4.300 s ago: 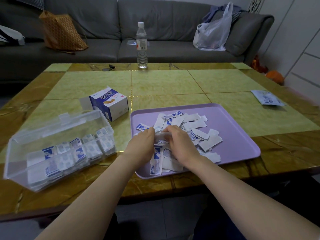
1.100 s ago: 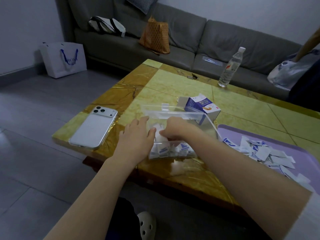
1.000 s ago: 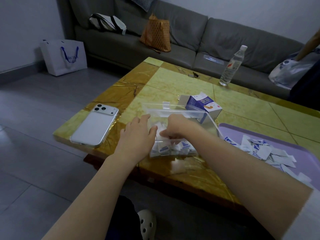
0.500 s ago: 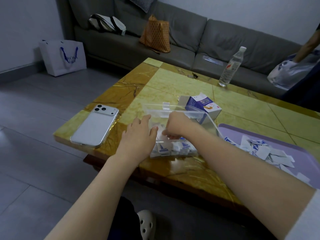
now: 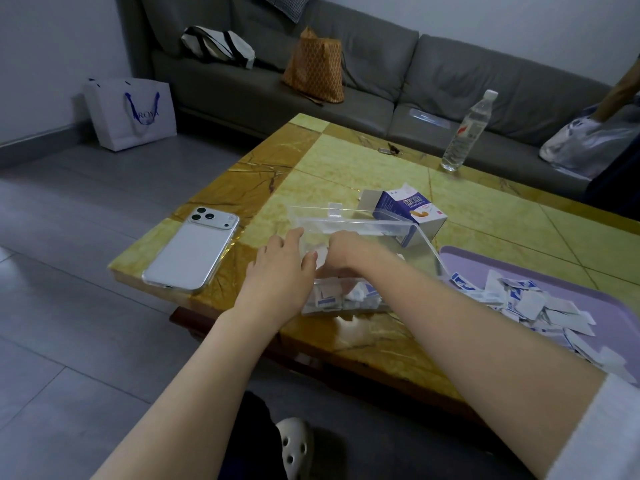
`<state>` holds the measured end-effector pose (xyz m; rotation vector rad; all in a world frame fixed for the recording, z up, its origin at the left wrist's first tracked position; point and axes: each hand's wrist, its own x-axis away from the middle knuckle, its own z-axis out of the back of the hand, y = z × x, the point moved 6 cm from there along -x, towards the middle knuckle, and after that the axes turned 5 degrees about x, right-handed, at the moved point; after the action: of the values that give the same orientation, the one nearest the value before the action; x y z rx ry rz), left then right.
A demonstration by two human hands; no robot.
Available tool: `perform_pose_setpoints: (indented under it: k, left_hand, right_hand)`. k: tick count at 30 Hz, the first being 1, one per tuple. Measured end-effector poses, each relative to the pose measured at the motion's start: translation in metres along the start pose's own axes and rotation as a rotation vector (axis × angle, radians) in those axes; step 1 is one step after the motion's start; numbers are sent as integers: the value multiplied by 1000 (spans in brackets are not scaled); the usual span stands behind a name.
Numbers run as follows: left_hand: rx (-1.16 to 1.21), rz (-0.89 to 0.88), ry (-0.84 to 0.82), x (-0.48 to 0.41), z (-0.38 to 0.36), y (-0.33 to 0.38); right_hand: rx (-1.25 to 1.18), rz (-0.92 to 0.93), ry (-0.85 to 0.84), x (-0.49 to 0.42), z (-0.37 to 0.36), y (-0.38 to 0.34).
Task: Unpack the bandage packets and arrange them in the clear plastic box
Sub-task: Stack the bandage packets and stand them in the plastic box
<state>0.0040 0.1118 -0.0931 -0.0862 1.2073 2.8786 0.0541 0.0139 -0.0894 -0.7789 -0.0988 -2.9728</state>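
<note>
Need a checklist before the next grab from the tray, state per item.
1. Clear box lid open: ok.
2. Left hand steadying the box's end: ok, fingers flat against it.
3. Right hand emptied: cannot tell, fingertips hidden inside the box.
4. Boxed packets lined up: cannot tell, hands cover most.
5. Loose packets waiting on the tray: ok.
6. Phone apart from the box: ok.

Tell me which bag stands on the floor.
The white paper bag with blue handles; the rest sit on the grey sofa.
</note>
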Motion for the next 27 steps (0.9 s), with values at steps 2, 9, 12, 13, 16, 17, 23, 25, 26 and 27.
perform_pose_setpoints:
  k: [2,9,12,13,16,17,23,25,26,27]
  left_hand:
    - [5,4,-6,0,-2,-1]
    - [16,0,-12,1,-1,1]
    - [29,10,-24,1,-2,0]
    - [28,11,-26,1,-2,-1]
    - [28,9,-28,1,-1,0]
    - [29,10,-29,2,-2,0]
    - [17,22,-22,2,-2,0]
    - [2,28,-14,3,-1,1]
    - [-16,33,2,4,0,2]
    - [-43,33,29,4,2,4]
  right_hand:
    - [14,-17,-1,1,-1,1]
    - [-48,-3,161,-2,4,7]
    - [-61,-5,205,-3,5,11]
    - [-58,-8,212,-4,5,13]
    - [-50,-3,228,-4,5,15]
    - [-48,-4,228,-2,5,15]
    - [56,-13,289,3,8,19]
    - [58,-1,364,8,13,21]
    - [25,14,414,11,16,23]
    - [-31,38,470,16,19,25]
